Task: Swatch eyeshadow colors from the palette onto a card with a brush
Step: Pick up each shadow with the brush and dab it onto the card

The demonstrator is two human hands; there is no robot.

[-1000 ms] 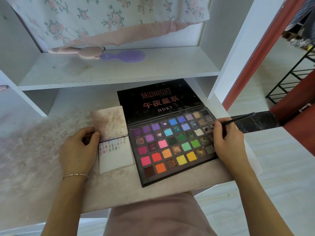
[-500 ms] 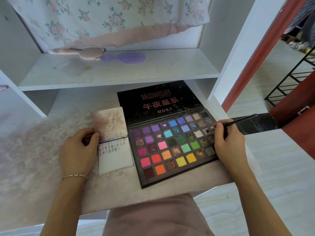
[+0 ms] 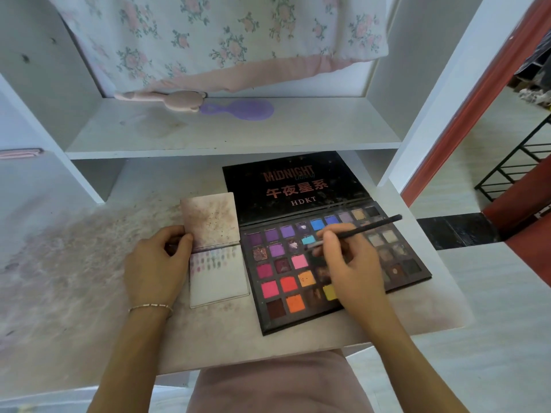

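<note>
Transfer step: right hand [image 3: 354, 272] holding brush [image 3: 362, 231] above palette [image 3: 298, 272]; left hand [image 3: 156, 263] pinning card [image 3: 219, 278]; next, a stroke beside existing swatches.

The right hand [image 3: 353, 269] covers the middle colour squares of the open black eyeshadow palette [image 3: 396, 265], so those colours cannot be told. The thin black brush's [image 3: 368, 228] tip is blurry. The tiny colour marks on the white card [image 3: 219, 281], at 9 o'clock from the palette, are too small to tell apart.

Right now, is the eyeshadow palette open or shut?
Open. The eyeshadow palette has its lid folded back flat on the desk, and the colour pans are exposed.
</note>
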